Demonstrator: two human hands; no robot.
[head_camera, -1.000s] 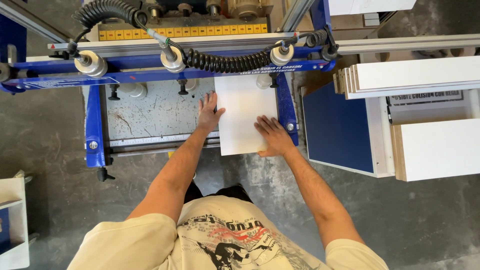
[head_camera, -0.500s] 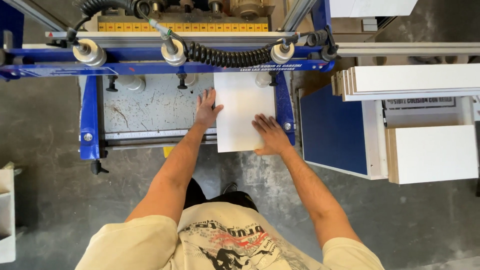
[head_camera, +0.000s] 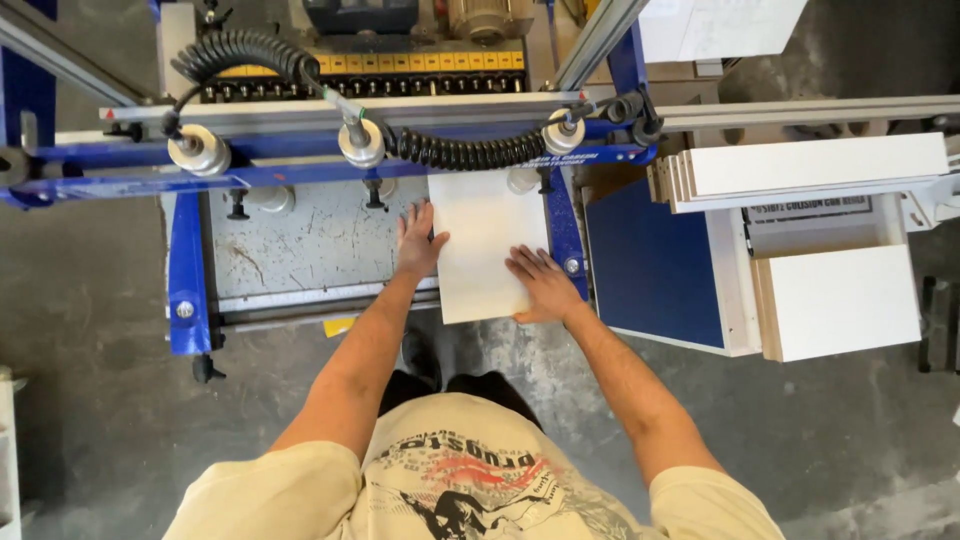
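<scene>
Both hands sit much as a second ago, flat on the white panel (head_camera: 487, 245); the view has tipped up slightly, so machine and board now lie lower in frame.

Far left: blue frame leg (head_camera: 186, 270) of the drilling machine, standing on grey concrete floor (head_camera: 90, 400). Scuffed grey machine table (head_camera: 300, 250) next to it, a coiled black hose (head_camera: 455, 152) strung above along the blue crossbar.

Left hand (head_camera: 417, 240): open, fingers spread, palm down, pressing the panel's left edge, partly on the table. Clamped on nothing.

Panel: flat on the table's right end, far edge tucked under the crossbar, near edge overhanging the table front.

Right hand (head_camera: 543, 285): open, flat on the panel's near right corner, fingers pointing left. The two hands are apart.

Right: blue side cabinet (head_camera: 650, 265), then stacked white boards (head_camera: 815, 170) and a further white board (head_camera: 845, 300) below them.
</scene>
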